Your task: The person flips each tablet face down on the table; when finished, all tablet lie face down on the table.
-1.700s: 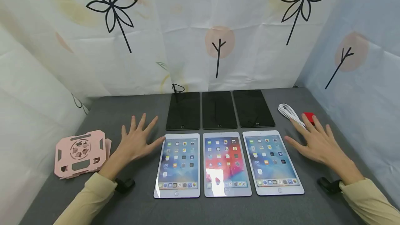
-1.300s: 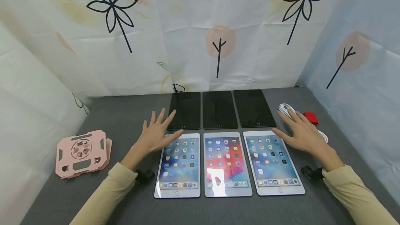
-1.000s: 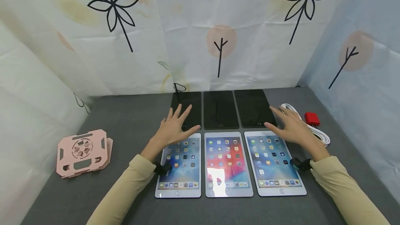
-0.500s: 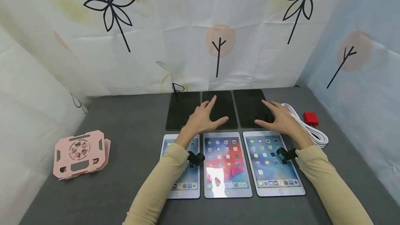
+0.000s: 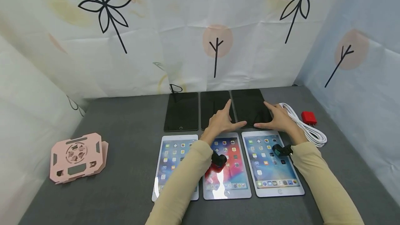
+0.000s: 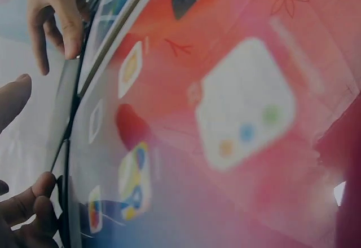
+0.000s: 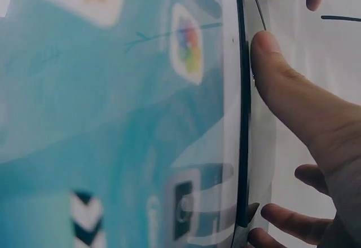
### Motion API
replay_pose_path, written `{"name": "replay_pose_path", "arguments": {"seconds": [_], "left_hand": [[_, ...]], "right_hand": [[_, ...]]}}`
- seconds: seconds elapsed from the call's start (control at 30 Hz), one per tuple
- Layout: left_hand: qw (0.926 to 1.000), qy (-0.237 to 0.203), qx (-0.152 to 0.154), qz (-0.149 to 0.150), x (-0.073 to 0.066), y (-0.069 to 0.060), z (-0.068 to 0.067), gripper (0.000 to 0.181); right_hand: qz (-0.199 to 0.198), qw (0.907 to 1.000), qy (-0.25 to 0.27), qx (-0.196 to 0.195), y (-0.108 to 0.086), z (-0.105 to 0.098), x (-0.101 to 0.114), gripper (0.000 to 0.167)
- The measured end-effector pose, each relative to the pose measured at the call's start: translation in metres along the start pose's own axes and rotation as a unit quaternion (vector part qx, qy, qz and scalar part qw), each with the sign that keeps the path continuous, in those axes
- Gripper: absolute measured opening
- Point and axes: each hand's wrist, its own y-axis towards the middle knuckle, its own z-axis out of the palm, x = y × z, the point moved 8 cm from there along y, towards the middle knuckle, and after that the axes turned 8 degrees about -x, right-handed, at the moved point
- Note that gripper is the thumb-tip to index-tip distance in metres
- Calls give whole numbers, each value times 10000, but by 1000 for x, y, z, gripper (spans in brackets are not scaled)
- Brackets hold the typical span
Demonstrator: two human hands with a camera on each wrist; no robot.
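Note:
Three black tablets lie flat in the back row: left (image 5: 182, 111), middle (image 5: 210, 104) and right (image 5: 251, 108). My left hand (image 5: 218, 124) reaches over the middle one; its index finger points along the right tablet's left side, its thumb near the front left corner. My right hand (image 5: 282, 119) is spread at the right tablet's right side, thumb at its front edge. In the right wrist view, the right thumb (image 7: 282, 70) lies against a thin dark edge. Fingers of the left hand (image 6: 31, 217) touch a dark edge in the left wrist view.
Three white tablets with lit screens lie in front: left (image 5: 170, 159), middle (image 5: 239, 169), right (image 5: 267, 180); my forearms cross over them. A coiled white cable (image 5: 312, 134) and red plug charger (image 5: 308, 117) sit at right. Pink cut-out panels (image 5: 76, 157) are stacked at left.
Both hands have come inward from the table's sides to the right black tablet. The left hand moved right across the tablets; the right moved left off the cable. The tablets have stayed put.

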Motion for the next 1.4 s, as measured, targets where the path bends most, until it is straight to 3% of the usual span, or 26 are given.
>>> {"name": "replay_pose_path", "arguments": {"seconds": [0.33,0.73,1.0,1.4], "left_hand": [[9978,655,31,-111,-4,11,13,112],[9883,1515,-37,144,-10,8,19,95],[9855,1689,-124,127,-9,8,19,91],[9811,1922,-128,163,-12,6,20,86]], "right_hand": [[176,9992,-172,310,3,7,-6,115],[539,9972,7,513,0,12,-13,116],[739,9898,1000,691,1,18,-18,110],[1275,9652,2097,903,-1,19,-23,103]]}}
